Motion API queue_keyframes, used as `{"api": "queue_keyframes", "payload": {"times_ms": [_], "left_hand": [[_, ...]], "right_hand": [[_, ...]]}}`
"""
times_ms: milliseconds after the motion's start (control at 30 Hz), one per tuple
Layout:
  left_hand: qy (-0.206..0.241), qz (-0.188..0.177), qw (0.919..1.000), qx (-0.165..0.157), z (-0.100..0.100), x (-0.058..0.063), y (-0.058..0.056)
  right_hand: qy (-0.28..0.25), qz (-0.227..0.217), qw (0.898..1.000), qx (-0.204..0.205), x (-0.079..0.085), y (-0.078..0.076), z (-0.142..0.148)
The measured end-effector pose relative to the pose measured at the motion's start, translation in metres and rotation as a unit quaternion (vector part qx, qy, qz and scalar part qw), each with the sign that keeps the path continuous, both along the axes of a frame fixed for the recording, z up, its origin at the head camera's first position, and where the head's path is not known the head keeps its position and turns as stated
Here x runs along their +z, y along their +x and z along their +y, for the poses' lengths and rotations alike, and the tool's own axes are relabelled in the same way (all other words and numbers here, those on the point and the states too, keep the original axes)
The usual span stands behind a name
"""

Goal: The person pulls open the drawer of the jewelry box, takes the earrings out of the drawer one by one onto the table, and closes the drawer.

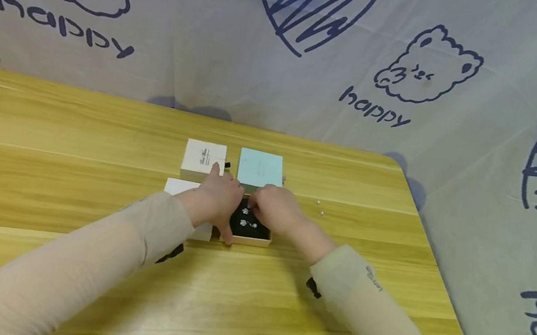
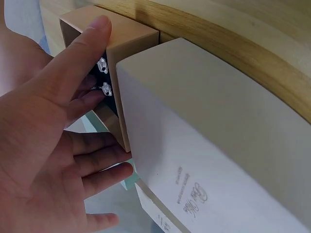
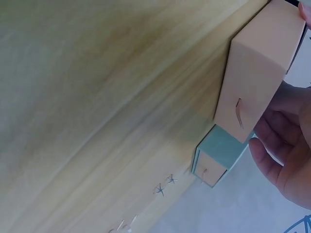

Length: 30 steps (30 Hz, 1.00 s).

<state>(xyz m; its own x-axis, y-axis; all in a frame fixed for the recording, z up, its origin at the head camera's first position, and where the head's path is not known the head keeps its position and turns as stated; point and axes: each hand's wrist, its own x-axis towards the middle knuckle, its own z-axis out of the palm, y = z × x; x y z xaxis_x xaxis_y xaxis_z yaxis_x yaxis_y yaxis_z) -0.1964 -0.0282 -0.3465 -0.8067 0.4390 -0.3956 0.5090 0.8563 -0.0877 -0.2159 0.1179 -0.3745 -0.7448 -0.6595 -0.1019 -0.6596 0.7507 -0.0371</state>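
Observation:
A shallow tan jewelry box with a black insert stands open at the middle of the table. Sparkling flower-shaped earrings sit in the insert. My left hand holds the box at its left side, the thumb pressing the near wall's rim and the other fingers toward the far side. Over the far right part of the insert, my right hand reaches in with bent fingers, close beside the upper earring. Its fingertips are hidden, so I cannot tell whether they pinch an earring.
A white box stands against the tan box's left side. Behind are another white box with black lettering and a light blue box. Small loose earrings lie on the table to the right. A printed cloth hangs behind.

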Motion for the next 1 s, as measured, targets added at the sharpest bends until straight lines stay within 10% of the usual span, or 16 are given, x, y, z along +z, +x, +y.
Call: {"api": "queue_keyframes", "payload": {"times_ms": [600, 1000], "left_hand": [[-0.015, -0.001, 0.9999, 0.000, 0.002, 0.001, 0.000], [-0.023, 0.001, 0.9997, -0.004, 0.004, 0.000, -0.001]], "right_hand": [[-0.047, -0.032, 0.993, -0.104, 0.042, -0.007, 0.029], [-0.043, -0.070, 0.984, -0.159, 0.034, -0.010, 0.066]]}}
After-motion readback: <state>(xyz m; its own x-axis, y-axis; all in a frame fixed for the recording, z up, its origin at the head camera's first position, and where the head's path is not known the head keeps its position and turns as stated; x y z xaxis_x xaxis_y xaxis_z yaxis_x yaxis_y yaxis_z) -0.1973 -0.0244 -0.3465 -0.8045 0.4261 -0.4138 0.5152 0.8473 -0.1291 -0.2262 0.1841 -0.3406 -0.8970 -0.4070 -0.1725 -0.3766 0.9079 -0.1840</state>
